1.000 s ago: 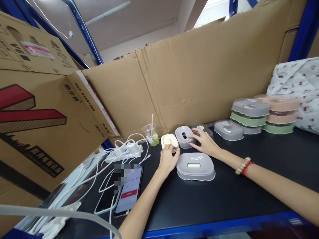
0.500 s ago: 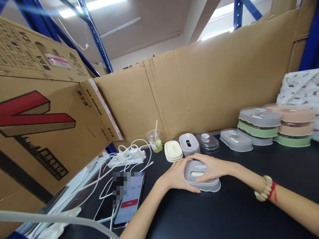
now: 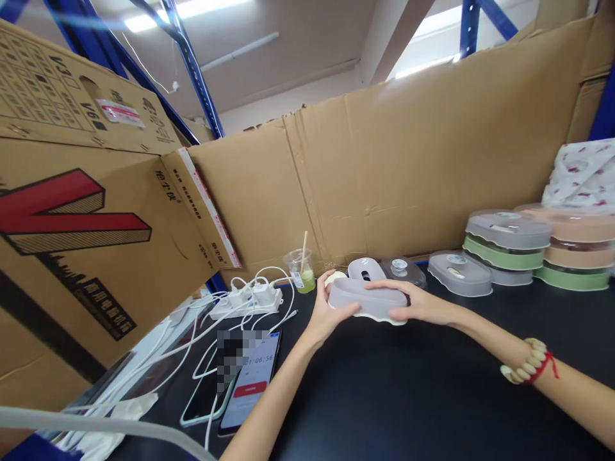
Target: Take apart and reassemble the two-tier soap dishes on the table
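Observation:
A grey oval plastic case (image 3: 368, 301) with a wavy lower edge is lifted and tilted, its side facing me. My left hand (image 3: 327, 315) grips its left end, thumb across the front. At the opposite end my right hand (image 3: 417, 303) holds it with fingers over the top and thumb below. Just behind stand a pale grey oval piece (image 3: 361, 264) with a dark slot and a dark transparent oval lid (image 3: 404, 274). A cream piece (image 3: 336, 276) is mostly hidden behind the held case and my left hand.
Stacked oval cases in grey, green (image 3: 509, 253) and peach (image 3: 579, 225) stand at right, beside a single grey case (image 3: 459, 274). At left are a power strip (image 3: 245, 302) with white cables, two phones (image 3: 252, 384) and a plastic cup (image 3: 302, 275). Cardboard (image 3: 408, 160) walls the back.
Both hands have raised the grey case from the black table and tipped it, so its side shows instead of its slotted top. The view has shifted slightly.

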The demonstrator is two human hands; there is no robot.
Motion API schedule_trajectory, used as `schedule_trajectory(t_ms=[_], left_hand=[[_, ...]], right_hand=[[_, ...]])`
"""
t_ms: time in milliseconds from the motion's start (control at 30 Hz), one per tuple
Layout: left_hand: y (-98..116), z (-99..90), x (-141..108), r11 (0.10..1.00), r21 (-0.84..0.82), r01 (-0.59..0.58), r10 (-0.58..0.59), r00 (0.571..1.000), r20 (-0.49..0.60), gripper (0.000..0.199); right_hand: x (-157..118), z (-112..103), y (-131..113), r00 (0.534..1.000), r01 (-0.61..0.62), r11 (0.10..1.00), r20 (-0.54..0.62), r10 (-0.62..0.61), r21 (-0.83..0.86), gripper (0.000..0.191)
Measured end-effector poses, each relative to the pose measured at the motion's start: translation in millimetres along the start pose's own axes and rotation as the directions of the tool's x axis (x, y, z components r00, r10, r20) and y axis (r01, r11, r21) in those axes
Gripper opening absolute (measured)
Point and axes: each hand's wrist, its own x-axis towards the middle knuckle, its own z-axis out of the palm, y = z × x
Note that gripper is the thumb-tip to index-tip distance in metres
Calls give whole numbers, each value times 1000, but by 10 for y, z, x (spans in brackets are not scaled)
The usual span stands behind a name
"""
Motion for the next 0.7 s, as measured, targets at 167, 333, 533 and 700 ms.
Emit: schedule_trajectory(t_ms=[167, 333, 533, 700], left_hand=[[0, 17, 28, 988, -132, 73, -79, 996, -35, 70], [138, -18, 84, 947, -299, 119, -155, 983, -100, 73], [331, -174, 143, 960, -281, 1, -133, 882, -451, 62], [331, -272, 170, 980, -199, -28, -83, 848, -523, 62]], right_hand=[[32, 45, 39, 997, 16, 994, -74, -8, 110, 78], [97, -34, 57, 946, -12, 971, -311, 89, 239, 85], [304, 15, -55, 693, -400, 856, -719, 48, -328, 59], [479, 264, -194, 744, -595, 516, -665, 64, -616, 52]])
